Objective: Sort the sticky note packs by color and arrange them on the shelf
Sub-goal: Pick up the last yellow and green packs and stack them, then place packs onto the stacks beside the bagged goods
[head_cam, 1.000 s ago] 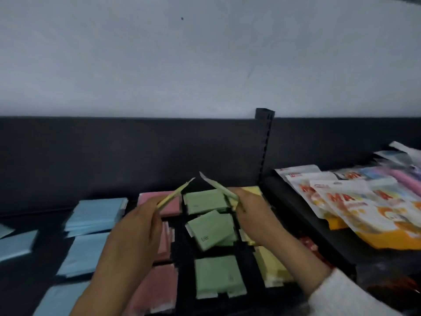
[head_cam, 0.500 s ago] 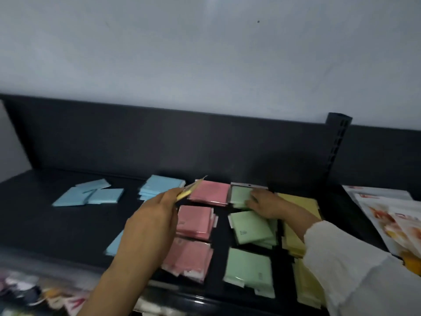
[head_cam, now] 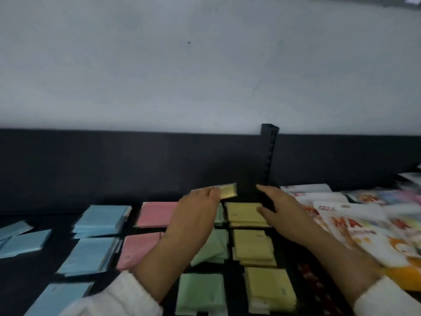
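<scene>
Sticky note packs lie in colour columns on the black shelf (head_cam: 27, 277): blue packs (head_cam: 100, 218) at left, pink packs (head_cam: 156, 213), green packs (head_cam: 200, 293) partly hidden under my left arm, and yellow packs (head_cam: 252, 246) at right. My left hand (head_cam: 196, 215) holds a yellow pack (head_cam: 226, 191) by its edge, lifted above the back of the yellow column. My right hand (head_cam: 282, 208) hovers beside the rear yellow stack (head_cam: 245, 213), fingers apart and holding nothing.
Glossy white-and-orange printed bags (head_cam: 355, 226) cover the shelf to the right. A black slotted upright post (head_cam: 270, 156) and a dark back panel stand behind the packs. A few loose blue packs (head_cam: 22, 242) lie at far left.
My left hand moved right with the yellow pack, from over the pink column to above the yellow one. My right hand left the green stack and shifted to the yellow column.
</scene>
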The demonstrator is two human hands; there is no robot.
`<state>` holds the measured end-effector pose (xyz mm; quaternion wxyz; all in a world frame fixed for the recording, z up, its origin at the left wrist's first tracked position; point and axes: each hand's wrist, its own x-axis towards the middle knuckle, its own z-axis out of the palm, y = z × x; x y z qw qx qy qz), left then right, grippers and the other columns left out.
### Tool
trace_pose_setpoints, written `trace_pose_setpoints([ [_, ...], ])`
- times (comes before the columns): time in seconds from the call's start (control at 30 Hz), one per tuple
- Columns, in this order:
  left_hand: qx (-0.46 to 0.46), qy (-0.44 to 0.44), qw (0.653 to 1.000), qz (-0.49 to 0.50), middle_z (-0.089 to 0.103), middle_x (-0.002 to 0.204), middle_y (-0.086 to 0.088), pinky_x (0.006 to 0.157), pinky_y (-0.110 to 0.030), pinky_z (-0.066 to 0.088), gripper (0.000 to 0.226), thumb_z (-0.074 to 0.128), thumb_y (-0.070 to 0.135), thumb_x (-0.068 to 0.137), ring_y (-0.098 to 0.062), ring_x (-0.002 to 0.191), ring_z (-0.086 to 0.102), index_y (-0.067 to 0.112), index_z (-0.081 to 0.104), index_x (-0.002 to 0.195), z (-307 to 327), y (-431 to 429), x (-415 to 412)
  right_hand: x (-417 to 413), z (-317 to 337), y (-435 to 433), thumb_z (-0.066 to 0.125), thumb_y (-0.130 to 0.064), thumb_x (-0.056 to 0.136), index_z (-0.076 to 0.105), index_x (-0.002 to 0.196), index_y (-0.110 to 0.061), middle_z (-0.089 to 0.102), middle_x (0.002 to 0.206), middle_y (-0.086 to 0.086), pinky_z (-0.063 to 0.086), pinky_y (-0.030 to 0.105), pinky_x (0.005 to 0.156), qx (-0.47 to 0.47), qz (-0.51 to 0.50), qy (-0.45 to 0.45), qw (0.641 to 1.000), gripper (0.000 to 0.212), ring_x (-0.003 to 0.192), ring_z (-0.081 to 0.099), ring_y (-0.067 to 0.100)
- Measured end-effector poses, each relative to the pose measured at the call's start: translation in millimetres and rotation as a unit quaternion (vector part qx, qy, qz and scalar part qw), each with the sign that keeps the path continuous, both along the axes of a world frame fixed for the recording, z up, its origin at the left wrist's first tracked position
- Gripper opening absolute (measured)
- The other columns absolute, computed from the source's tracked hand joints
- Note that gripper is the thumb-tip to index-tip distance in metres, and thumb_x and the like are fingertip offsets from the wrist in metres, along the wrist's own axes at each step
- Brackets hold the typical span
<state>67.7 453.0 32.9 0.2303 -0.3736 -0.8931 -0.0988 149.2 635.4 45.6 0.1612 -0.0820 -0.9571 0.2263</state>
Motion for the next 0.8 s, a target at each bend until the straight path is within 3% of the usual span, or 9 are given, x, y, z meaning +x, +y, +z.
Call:
trace_pose_setpoints([
  [0.07,-0.041,-0.005,0.999,-0.009,0.056,0.123,-0.011,0.084,-0.036,0.044,0.045,0.044,0.000,0.085,-0.030,0.108,0.054,0.009,0.042,0.130,-4.1,36.0,-6.7,23.1,-3.3,7.1,0.054,-0.018,0.093,0.032,0.143,-0.020,0.039,0.144,-0.003,0.020,0.005,0.093,0.001,-0.020,0.017,1.000,0.055,0.126,0.036,0.004],
  [0.23,-0.138,-0.018,0.990,-0.019,0.052,0.124,-0.015,0.086,-0.038,0.044,0.048,0.045,-0.002,0.085,-0.031,0.112,0.051,0.005,0.038,0.133,-25.1,103.4,-21.2,64.9,-7.0,24.5,0.054,-0.019,0.093,0.035,0.142,-0.024,0.042,0.140,-0.011,0.022,0.008,0.098,0.007,-0.076,0.056,0.996,0.053,0.129,0.038,0.006],
  [0.37,-0.204,-0.042,0.978,-0.008,0.051,0.125,-0.016,0.089,-0.041,0.044,0.046,0.045,-0.003,0.086,-0.032,0.115,0.050,0.004,0.039,0.131,-44.1,130.7,-30.3,86.8,-7.5,31.7,0.053,-0.019,0.093,0.034,0.141,-0.027,0.035,0.131,-0.021,0.019,0.004,0.099,0.005,-0.080,0.082,0.993,0.051,0.119,0.030,-0.008],
  [0.5,-0.280,-0.072,0.955,-0.061,0.044,0.131,-0.018,0.095,-0.045,0.039,0.037,0.033,0.018,0.098,-0.036,0.119,0.042,0.011,0.041,0.133,-67.2,136.8,-49.3,96.1,-11.8,39.6,0.050,-0.021,0.095,0.032,0.142,-0.026,0.035,0.140,-0.018,0.016,0.006,0.103,0.000,-0.088,0.083,0.993,0.051,0.123,0.025,-0.010],
  [0.6,-0.263,-0.131,0.952,-0.087,0.041,0.133,-0.019,0.099,-0.046,0.038,0.036,0.031,0.023,0.100,-0.040,0.124,0.038,0.019,0.039,0.134,-65.6,132.2,-55.5,97.7,-16.3,41.7,0.052,-0.020,0.094,0.033,0.142,-0.025,0.036,0.144,-0.013,0.020,0.013,0.109,-0.002,-0.084,0.080,0.993,0.052,0.125,0.026,-0.008],
  [0.7,-0.198,-0.173,0.962,-0.072,0.028,0.148,-0.016,0.110,-0.046,0.027,0.042,0.030,0.026,0.100,-0.037,0.137,0.023,0.017,0.033,0.141,-51.9,123.1,-49.6,95.3,-18.1,38.8,0.051,-0.022,0.094,0.032,0.142,-0.029,0.037,0.141,-0.016,0.024,0.019,0.111,0.001,-0.072,0.077,0.994,0.052,0.126,0.029,-0.005],
  [0.8,-0.146,-0.171,0.972,-0.070,0.041,0.140,-0.012,0.102,-0.041,0.038,0.050,0.035,0.044,0.097,-0.031,0.126,0.040,0.015,0.041,0.137,-33.5,99.4,-41.8,86.3,-21.4,32.7,0.049,-0.024,0.095,0.030,0.143,-0.029,0.033,0.136,-0.020,0.018,0.011,0.106,0.014,-0.053,0.063,0.997,0.052,0.129,0.028,-0.002],
])
